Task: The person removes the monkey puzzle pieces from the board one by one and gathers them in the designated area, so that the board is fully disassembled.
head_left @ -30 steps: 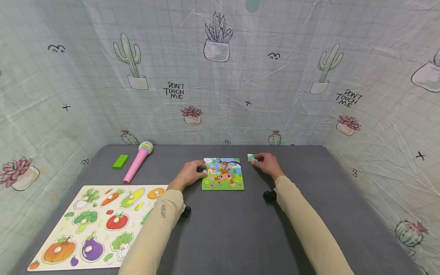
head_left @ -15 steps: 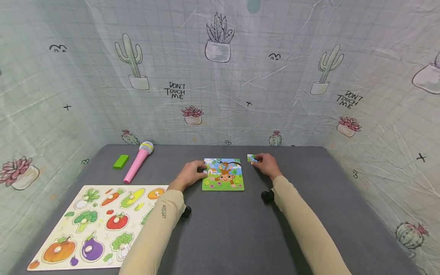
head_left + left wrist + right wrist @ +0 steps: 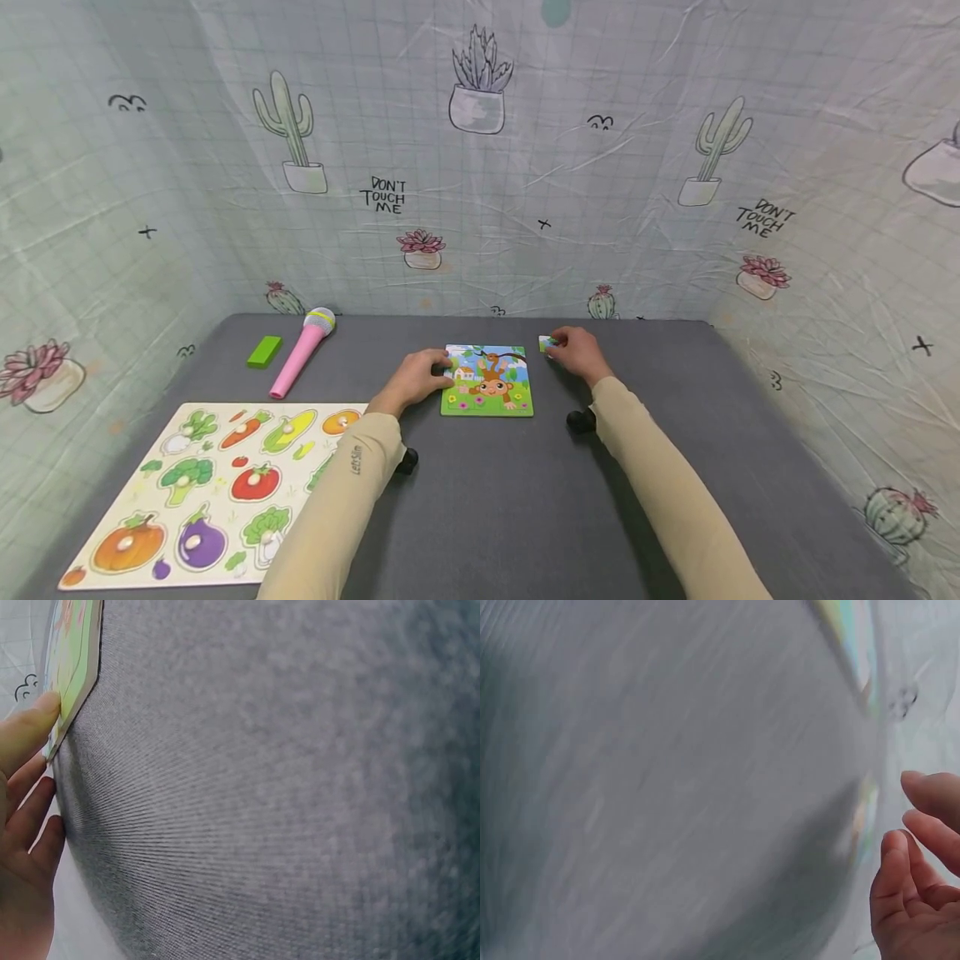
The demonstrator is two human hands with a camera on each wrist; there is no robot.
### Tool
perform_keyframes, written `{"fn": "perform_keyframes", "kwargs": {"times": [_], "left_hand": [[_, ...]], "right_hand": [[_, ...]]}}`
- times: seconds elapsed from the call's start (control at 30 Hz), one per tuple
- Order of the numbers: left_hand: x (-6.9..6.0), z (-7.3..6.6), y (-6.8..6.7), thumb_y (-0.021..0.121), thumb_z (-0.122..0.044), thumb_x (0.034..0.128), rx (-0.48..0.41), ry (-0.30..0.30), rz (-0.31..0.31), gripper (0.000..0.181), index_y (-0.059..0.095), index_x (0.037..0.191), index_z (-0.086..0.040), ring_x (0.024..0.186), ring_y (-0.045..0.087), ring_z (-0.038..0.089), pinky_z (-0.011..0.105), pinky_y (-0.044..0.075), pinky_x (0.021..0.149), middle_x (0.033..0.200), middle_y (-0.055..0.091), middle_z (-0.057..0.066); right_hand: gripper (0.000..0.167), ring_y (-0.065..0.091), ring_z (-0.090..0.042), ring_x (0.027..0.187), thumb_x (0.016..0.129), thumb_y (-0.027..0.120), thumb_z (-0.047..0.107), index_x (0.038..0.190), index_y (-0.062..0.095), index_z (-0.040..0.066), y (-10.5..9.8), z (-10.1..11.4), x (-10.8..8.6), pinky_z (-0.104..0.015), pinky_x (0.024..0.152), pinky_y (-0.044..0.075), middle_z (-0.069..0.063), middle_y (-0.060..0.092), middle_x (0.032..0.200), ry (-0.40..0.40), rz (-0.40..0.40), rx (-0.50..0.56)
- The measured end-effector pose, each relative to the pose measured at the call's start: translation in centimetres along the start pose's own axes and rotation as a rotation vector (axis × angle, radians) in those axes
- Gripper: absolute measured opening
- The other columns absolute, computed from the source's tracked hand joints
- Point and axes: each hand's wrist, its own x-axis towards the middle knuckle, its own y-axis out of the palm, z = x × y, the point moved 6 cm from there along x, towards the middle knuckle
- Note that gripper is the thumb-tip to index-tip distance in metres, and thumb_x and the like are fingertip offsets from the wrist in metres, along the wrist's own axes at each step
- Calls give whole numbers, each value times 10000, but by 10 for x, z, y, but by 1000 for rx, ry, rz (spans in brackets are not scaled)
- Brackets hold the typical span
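A square jigsaw puzzle board (image 3: 486, 392) with a monkey picture lies at the middle of the table. My left hand (image 3: 411, 382) is at its left edge. In the left wrist view, the thumb touches the board's corner while the other fingers extend loosely beside it. To the right of the board, a small puzzle piece (image 3: 545, 342) shows blue, white and green. Over it is my right hand (image 3: 581, 353), covering part of it. The right wrist view is blurred; thumb and fingertips (image 3: 913, 780) are near the piece (image 3: 864, 817) with a gap between them, and contact is unclear.
A vegetable peg puzzle board (image 3: 225, 492) lies front left, partly under the left sleeve. Behind it are a pink toy microphone (image 3: 300, 358) and a green block (image 3: 264, 352). A patterned cloth (image 3: 480, 208) rises behind the grey table (image 3: 495, 517).
My right hand has shifted slightly to the left and away from me, covering more of the puzzle piece. The left hand and the monkey board have stayed in place.
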Motion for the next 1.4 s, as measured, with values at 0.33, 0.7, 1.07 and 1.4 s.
{"fn": "perform_keyframes", "kwargs": {"times": [0.33,0.7,1.07,1.4], "left_hand": [[-1,1,-1,729,-193,892,-42,-19,-11,393,670,1246,-33,1384,380,347,488,320,1141,1464,481,127],[2,-1,0,725,-213,898,-61,-36,-1,398,669,1263,-64,1392,375,325,486,308,1148,1476,477,88],[3,3,-1,721,-229,904,-69,-72,27,414,659,1286,-82,1404,351,329,496,304,1147,1485,468,77],[3,2,-2,725,-216,900,-41,-73,33,396,671,1265,-74,1390,372,335,493,320,1139,1471,482,93]], "right_hand": [[424,538,-310,1195,993,594,235,1361,561,28,39,58,0,-443,953,491,-144,585,1300,-94,172,158],[343,570,-288,1143,974,617,175,1304,628,80,73,77,3,-442,941,499,-121,608,1270,-108,224,156],[326,417,-320,1118,972,625,242,1288,664,171,84,81,4,-464,908,433,-168,419,1307,-110,258,58],[305,383,-339,1184,975,623,242,1272,671,188,85,85,4,-473,910,434,-187,383,1334,-85,283,24]]}}
